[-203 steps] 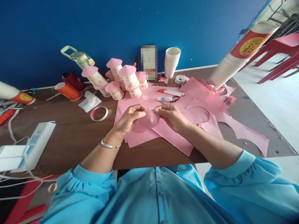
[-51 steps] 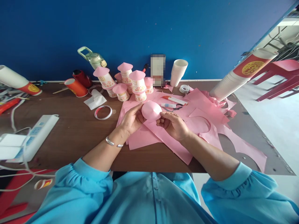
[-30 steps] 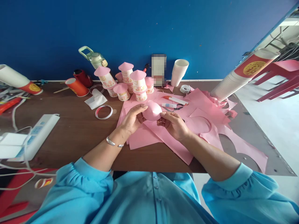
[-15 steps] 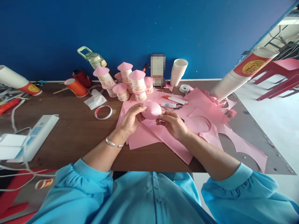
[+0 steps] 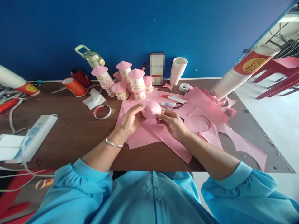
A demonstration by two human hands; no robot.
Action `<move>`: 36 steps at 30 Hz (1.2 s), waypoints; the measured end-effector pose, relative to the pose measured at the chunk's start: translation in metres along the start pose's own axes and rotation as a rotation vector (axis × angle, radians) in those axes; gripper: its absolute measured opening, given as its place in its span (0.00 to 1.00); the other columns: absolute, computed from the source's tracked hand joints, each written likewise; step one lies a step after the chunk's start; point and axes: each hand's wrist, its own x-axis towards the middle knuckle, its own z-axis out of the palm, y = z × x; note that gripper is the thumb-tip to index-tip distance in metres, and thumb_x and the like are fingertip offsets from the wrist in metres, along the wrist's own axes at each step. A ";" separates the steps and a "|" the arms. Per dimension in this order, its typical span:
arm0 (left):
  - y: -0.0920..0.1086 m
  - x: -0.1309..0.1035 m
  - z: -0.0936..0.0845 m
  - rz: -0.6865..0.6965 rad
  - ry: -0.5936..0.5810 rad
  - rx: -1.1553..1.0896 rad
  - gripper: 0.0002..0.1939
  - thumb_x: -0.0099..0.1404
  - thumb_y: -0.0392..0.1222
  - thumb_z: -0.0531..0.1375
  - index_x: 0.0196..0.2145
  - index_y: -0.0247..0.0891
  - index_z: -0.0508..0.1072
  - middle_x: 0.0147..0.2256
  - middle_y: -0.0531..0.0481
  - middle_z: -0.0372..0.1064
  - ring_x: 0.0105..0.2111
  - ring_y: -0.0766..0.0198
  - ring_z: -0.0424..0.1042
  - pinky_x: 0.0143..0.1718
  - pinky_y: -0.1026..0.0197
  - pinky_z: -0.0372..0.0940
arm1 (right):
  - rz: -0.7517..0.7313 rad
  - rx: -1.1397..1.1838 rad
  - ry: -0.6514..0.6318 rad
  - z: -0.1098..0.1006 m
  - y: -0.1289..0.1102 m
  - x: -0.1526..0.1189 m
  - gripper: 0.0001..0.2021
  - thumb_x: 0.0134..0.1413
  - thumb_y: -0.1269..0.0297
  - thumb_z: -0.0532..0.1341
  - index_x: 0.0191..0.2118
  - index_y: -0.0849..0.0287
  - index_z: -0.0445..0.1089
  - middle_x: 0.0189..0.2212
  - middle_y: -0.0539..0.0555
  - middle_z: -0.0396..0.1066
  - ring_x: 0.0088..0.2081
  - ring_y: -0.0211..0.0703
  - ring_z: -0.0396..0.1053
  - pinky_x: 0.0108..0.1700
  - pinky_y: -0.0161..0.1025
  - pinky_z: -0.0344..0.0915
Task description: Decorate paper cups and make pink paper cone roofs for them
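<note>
Between both hands I hold a pink paper cone (image 5: 152, 109), its tip facing up toward me. My left hand (image 5: 132, 117) pinches its left edge, thumb on top. At the right edge, my right hand (image 5: 173, 122) grips the rim between thumb and fingers. Beneath the cone lie sheets of pink paper (image 5: 142, 137). Just behind stand several decorated paper-cup towers (image 5: 136, 81) with pink cone roofs. Near my right hand, a glue tube (image 5: 168, 104) and white-and-orange markers (image 5: 174, 99) rest on the paper; dark scissors there are partly covered.
A roll of tape (image 5: 102, 112) and a white tissue (image 5: 94, 99) lie left. White cups (image 5: 178, 71) are stacked by the blue wall, with a phone (image 5: 157, 68) leaning beside them. A tall cup stack (image 5: 243, 73) leans at right. A power strip (image 5: 37, 137) sits far left.
My right fingers have shifted slightly along the cone's right edge. The cone stays held between both hands, and the camera view has moved a little.
</note>
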 end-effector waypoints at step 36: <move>0.000 0.015 -0.021 0.002 -0.047 0.211 0.13 0.51 0.45 0.75 0.29 0.36 0.78 0.30 0.50 0.75 0.31 0.63 0.74 0.32 0.61 0.71 | -0.036 -0.063 -0.038 -0.002 -0.003 0.003 0.22 0.39 0.46 0.79 0.24 0.58 0.73 0.18 0.47 0.67 0.23 0.34 0.58 0.28 0.38 0.52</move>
